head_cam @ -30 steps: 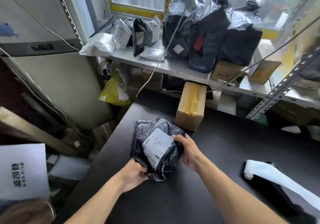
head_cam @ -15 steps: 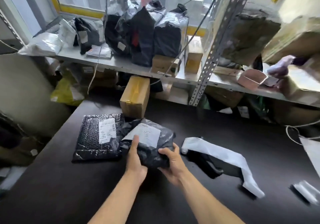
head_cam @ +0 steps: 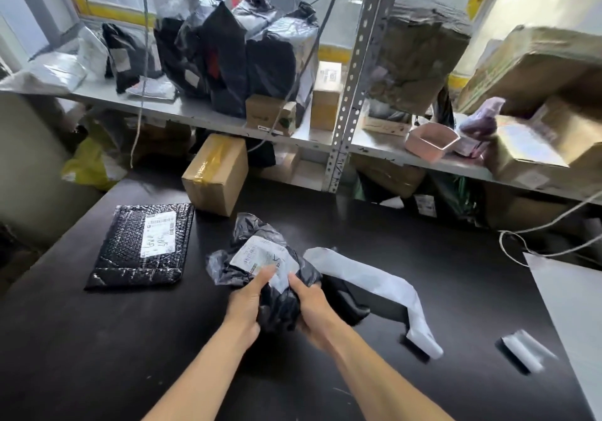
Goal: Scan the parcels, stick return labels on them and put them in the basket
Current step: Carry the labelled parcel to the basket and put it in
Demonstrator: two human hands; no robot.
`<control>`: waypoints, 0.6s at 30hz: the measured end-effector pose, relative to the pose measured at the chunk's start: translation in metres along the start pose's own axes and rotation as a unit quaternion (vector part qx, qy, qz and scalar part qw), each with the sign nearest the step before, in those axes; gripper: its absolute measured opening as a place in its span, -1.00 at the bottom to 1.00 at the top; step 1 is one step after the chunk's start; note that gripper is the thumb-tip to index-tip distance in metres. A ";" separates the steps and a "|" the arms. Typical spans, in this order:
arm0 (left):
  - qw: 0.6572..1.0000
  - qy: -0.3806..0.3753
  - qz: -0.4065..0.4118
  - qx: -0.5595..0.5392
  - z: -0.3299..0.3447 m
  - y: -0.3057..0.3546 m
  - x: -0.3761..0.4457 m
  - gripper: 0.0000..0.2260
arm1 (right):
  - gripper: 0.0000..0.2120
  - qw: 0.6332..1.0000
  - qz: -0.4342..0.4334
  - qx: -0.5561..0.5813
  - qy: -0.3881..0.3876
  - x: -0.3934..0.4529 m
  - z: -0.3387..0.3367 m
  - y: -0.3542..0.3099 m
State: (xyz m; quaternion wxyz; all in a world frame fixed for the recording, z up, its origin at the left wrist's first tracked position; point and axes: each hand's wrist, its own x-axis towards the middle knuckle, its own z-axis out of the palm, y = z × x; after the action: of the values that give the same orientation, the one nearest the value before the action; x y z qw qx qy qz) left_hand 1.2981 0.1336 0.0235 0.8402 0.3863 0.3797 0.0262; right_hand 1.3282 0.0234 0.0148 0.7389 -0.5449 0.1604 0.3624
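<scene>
A crumpled black plastic parcel (head_cam: 257,248) with a white shipping label on top is held just above the black table (head_cam: 97,339) at its middle. My left hand (head_cam: 246,303) grips its near left side, thumb on the label. My right hand (head_cam: 309,303) grips its near right side. A flat black bubble mailer (head_cam: 130,251) with a white label lies on the table to the left. A long strip of white label paper (head_cam: 368,274) trails over a dark device just right of my hands. No basket is in view.
A taped cardboard box (head_cam: 215,173) stands at the table's back edge. Behind it a metal shelf (head_cam: 202,114) carries several black bagged parcels (head_cam: 228,62), small cartons and a pink tub (head_cam: 431,140). A small white roll (head_cam: 524,349) lies at the right, near a white sheet (head_cam: 573,306).
The view has swung right. Both hands carried the black parcel off the bubble mailer and to the right, so the mailer now lies uncovered and the parcel sits beside the label strip.
</scene>
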 end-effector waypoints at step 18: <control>0.982 -0.117 -0.083 0.120 -0.034 0.011 -0.005 -0.73 | -0.52 0.726 -0.053 -0.665 0.170 0.028 -0.078 -0.029</control>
State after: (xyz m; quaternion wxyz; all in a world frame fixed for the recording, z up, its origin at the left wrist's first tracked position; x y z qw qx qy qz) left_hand 1.2749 0.1608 0.0195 0.8253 0.4521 0.3103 -0.1352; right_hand 1.3805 -0.0425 -0.0105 0.1660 -0.9566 -0.0275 0.2377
